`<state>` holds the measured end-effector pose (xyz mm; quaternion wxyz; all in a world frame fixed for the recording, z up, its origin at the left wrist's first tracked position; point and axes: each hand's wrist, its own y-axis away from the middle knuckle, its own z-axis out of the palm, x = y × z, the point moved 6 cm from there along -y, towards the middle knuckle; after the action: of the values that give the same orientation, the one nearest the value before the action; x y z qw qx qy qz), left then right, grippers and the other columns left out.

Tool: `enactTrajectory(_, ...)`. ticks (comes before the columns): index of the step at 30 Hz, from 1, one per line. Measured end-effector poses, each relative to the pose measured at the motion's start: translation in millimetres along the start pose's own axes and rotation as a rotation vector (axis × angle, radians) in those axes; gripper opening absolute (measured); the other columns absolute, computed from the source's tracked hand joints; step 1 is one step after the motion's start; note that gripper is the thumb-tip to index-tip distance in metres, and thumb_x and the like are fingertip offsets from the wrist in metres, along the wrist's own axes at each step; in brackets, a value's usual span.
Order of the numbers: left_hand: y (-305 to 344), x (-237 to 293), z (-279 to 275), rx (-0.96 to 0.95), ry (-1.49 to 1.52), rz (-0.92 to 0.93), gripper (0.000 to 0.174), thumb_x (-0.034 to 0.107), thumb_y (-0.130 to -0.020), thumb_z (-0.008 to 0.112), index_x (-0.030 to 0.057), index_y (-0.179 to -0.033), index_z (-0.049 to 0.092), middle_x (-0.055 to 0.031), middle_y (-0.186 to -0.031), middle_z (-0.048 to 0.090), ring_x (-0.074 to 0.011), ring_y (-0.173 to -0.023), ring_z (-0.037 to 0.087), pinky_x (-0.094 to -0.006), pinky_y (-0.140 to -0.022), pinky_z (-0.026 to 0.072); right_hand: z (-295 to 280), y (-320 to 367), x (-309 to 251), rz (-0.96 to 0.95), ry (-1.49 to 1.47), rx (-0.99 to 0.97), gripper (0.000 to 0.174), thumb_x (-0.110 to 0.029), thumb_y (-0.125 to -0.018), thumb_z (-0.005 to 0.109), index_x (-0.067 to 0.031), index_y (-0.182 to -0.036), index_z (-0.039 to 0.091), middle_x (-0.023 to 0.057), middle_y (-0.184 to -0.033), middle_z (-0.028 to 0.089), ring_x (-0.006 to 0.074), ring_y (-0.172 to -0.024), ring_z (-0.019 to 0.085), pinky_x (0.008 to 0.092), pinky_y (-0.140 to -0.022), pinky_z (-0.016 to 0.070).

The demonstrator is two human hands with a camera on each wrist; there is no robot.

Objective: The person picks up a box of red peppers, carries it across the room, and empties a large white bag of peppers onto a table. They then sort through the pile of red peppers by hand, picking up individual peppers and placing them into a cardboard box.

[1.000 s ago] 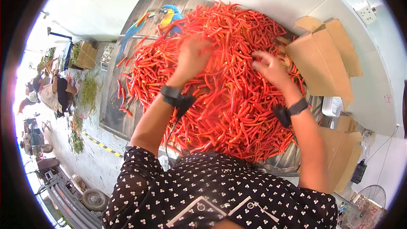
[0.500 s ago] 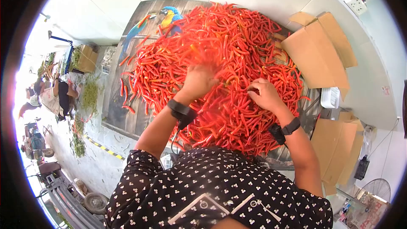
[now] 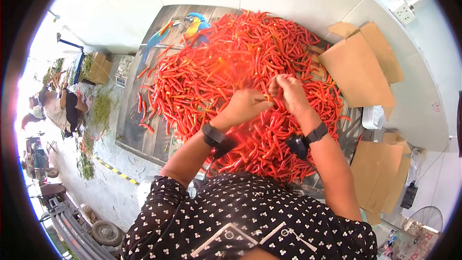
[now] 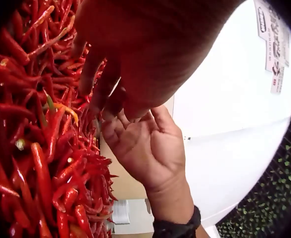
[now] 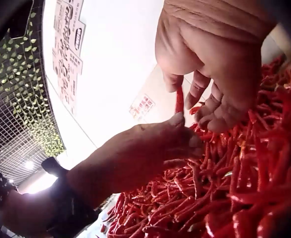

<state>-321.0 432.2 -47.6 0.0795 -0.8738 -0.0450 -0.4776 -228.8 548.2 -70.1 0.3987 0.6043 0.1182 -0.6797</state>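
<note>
A huge heap of red chili peppers (image 3: 192,77) covers most of the tabletop, and both hands meet over its middle. The left hand (image 3: 245,108) has its thumb and curled fingers on the lower end of one red chili pepper (image 5: 179,100). At that pepper's upper end, the right hand (image 3: 291,94) pinches it between thumb and fingers. In the left wrist view, the back part of the left hand hides the pepper, while the right palm (image 4: 153,148) faces the camera with its fingers bent. Each wrist wears a black strap with a camera.
Cardboard boxes (image 3: 358,70) stand at the table's right, beside stacked white trays (image 3: 373,117). A parrot picture (image 3: 195,24) shows on the wooden tabletop (image 3: 130,120) at left. Another person (image 3: 60,106) sits at far left. A wheeled cart (image 3: 77,221) stands lower left.
The left hand has come down and right from the heap's upper part. The right hand has moved left, and the two now meet at a single pepper.
</note>
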Motion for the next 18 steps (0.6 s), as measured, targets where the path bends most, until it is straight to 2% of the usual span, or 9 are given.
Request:
enactTrajectory(2, -3.9, -3.6, -9.2, 0.082, 0.065, -0.091, 0.025, 0.026, -0.081, 0.065, 0.001, -0.083, 0.065, -0.0112, -0.07, 0.063, -0.0176, -0.067, 0.062, -0.0304, -0.062, 0.0474, -18.9, -22.3, -21.2, -0.105, 0.096, 0.014, 0.018, -0.017, -0.091, 0.048, -0.0027, -0.088, 0.059, 0.0012, -0.075, 0.057, 0.0099, -0.065, 0.054, 0.0261, -0.055, 0.0445)
enactTrajectory(4, -7.2, -11.0, -8.9, 0.072, 0.064, -0.102, 0.026, 0.026, -0.082, 0.063, 0.0005, -0.082, 0.065, -0.0105, -0.07, 0.063, -0.0178, -0.065, 0.062, -0.0304, -0.062, 0.0476, -35.6, -46.1, -39.6, -0.099, 0.309, 0.173, 0.017, -0.015, -0.091, 0.048, -0.0027, -0.091, 0.059, -0.0007, -0.072, 0.055, 0.0098, -0.061, 0.053, 0.0249, -0.053, 0.0432)
enactTrajectory(6, -6.0, -16.4, -6.5, 0.057, 0.085, -0.14, 0.025, 0.025, -0.083, 0.061, 0.0008, -0.083, 0.065, -0.0103, -0.07, 0.063, -0.0168, -0.065, 0.062, -0.0302, -0.062, 0.0476, -43.2, -78.6, -51.6, -0.182, 0.456, 0.172, 0.018, -0.016, -0.088, 0.052, -0.0037, -0.096, 0.062, 0.0004, -0.07, 0.057, 0.0094, -0.061, 0.054, 0.0251, -0.053, 0.0435)
enactTrajectory(8, -7.1, -18.8, -5.2, 0.031, 0.076, -0.132, 0.023, 0.024, -0.083, 0.061, 0.0012, -0.083, 0.065, -0.011, -0.071, 0.063, -0.019, -0.066, 0.062, -0.0305, -0.062, 0.0475, -34.4, -94.1, -74.3, -0.3, 1.004, 0.25, 0.029, -0.026, -0.082, 0.054, -0.0039, -0.098, 0.065, 0.015, -0.089, 0.067, 0.0231, -0.078, 0.065, 0.0321, -0.068, 0.0484)
enactTrajectory(9, -7.6, -20.0, -4.7, 0.011, 0.052, -0.136, 0.022, 0.023, -0.083, 0.061, 0.0012, -0.083, 0.064, -0.0114, -0.072, 0.063, -0.0206, -0.067, 0.062, -0.0309, -0.063, 0.0475, -33.3, -101.6, -78.0, -0.251, 1.064, 0.26, 0.031, -0.027, -0.079, 0.055, -0.0072, -0.101, 0.066, 0.0175, -0.099, 0.063, 0.0283, -0.092, 0.062, 0.0364, -0.077, 0.0477)
enactTrajectory(12, -10.9, -20.7, -12.3, 0.03, 0.051, -0.135, 0.018, 0.019, -0.081, 0.061, 0.0012, -0.083, 0.064, -0.0128, -0.075, 0.062, -0.0247, -0.071, 0.062, -0.0326, -0.065, 0.0476, -26.3, -129.3, -75.0, -0.359, 1.33, 0.323, 0.034, -0.028, -0.078, 0.061, -0.008, -0.105, 0.065, 0.0138, -0.089, 0.066, 0.0266, -0.081, 0.063, 0.0368, -0.074, 0.0486)
enactTrajectory(13, -13.4, -20.6, -18.2, 0.056, 0.042, -0.093, 0.016, 0.017, -0.08, 0.061, 0.0013, -0.083, 0.064, -0.013, -0.076, 0.062, -0.0248, -0.071, 0.062, -0.0329, -0.065, 0.0477, -18.9, -132.4, -73.5, -0.362, 1.357, 0.301, 0.036, -0.029, -0.077, 0.061, -0.0083, -0.106, 0.064, 0.0163, -0.093, 0.065, 0.0313, -0.089, 0.062, 0.0391, -0.081, 0.0473)
enactTrajectory(16, -26.4, -25.0, -38.6, 0.108, 0.002, -0.05, 0.013, 0.013, -0.079, 0.061, 0.0011, -0.085, 0.064, -0.0134, -0.079, 0.063, -0.0254, -0.072, 0.062, -0.0338, -0.066, 0.0482, -10.6, -132.4, -68.8, -0.263, 1.382, 0.331, 0.037, -0.029, -0.077, 0.062, -0.0058, -0.106, 0.064, 0.0181, -0.094, 0.065, 0.0315, -0.091, 0.061, 0.0392, -0.082, 0.047)
enactTrajectory(18, -42.6, -16.6, -61.6, 0.203, -0.128, 0.053, 0.012, 0.011, -0.078, 0.061, 0.0005, -0.084, 0.064, -0.0134, -0.08, 0.063, -0.0264, -0.073, 0.063, -0.034, -0.066, 0.0487, -15.8, -136.1, -60.6, -0.312, 1.391, 0.343, 0.04, -0.03, -0.075, 0.062, -0.003, -0.105, 0.064, 0.0193, -0.093, 0.064, 0.0322, -0.09, 0.061, 0.0391, -0.081, 0.0472)
